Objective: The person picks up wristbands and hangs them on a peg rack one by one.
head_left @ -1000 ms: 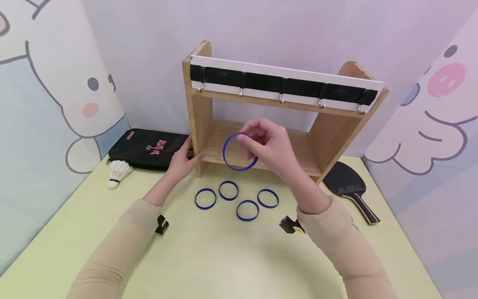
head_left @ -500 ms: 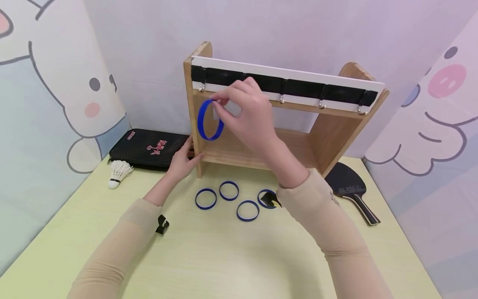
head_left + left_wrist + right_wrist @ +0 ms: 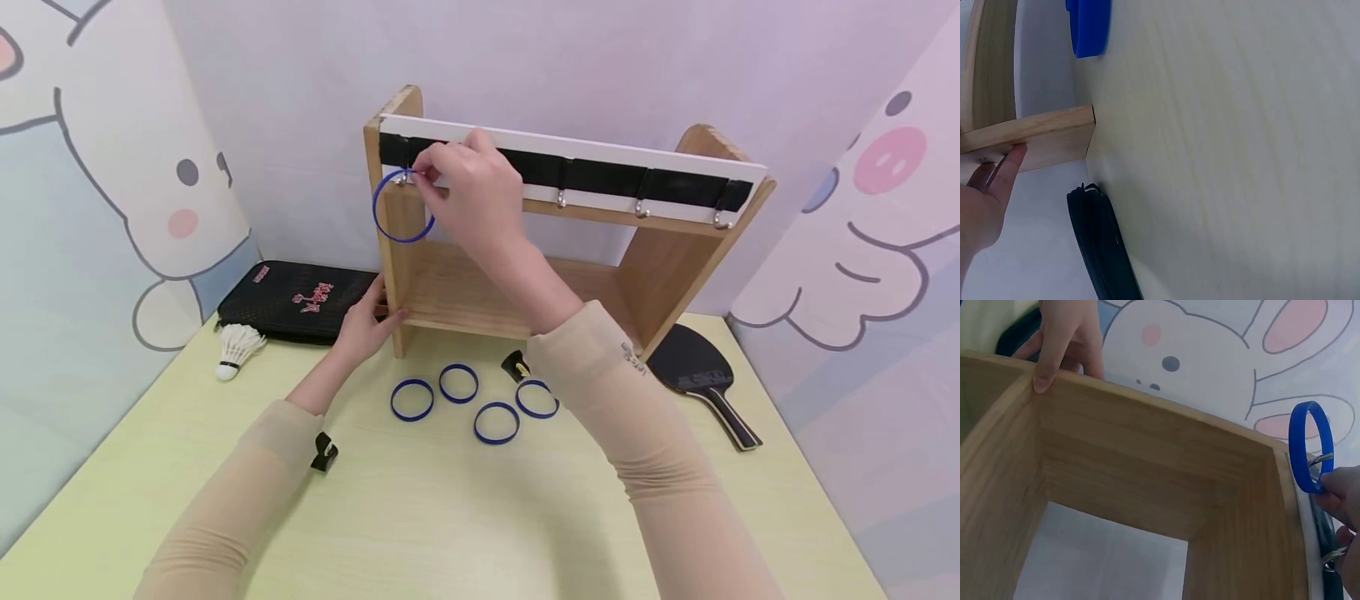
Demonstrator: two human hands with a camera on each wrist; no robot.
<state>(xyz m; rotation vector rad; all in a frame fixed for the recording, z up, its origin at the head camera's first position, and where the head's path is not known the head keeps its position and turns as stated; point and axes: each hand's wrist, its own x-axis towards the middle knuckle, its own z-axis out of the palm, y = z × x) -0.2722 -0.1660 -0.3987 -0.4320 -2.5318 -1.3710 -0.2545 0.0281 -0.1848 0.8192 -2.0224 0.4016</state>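
In the head view, my right hand (image 3: 476, 187) pinches a thin blue wristband (image 3: 377, 218) by its upper right side, at the leftmost metal hook (image 3: 401, 178). The right wrist view shows the tip of a hook (image 3: 1324, 459) within the loop of the wristband (image 3: 1298, 447). My left hand (image 3: 362, 325) grips the left side panel of a wooden shelf (image 3: 388, 242), thumb over its front edge and fingers on the outer face. Several more blue wristbands (image 3: 496, 442) lie flat on the table in front of the shelf.
A white strip with a black band (image 3: 603, 175) and several hooks runs along the shelf's top front. A black zip case (image 3: 300, 300) and a shuttlecock (image 3: 238, 348) are at left. A table tennis bat (image 3: 693, 367) lies at right, on the pale yellow table (image 3: 420, 517).
My right hand has moved up and left with the wristband, from before the shelf's opening to the leftmost hook. The left hand stays on the side panel.
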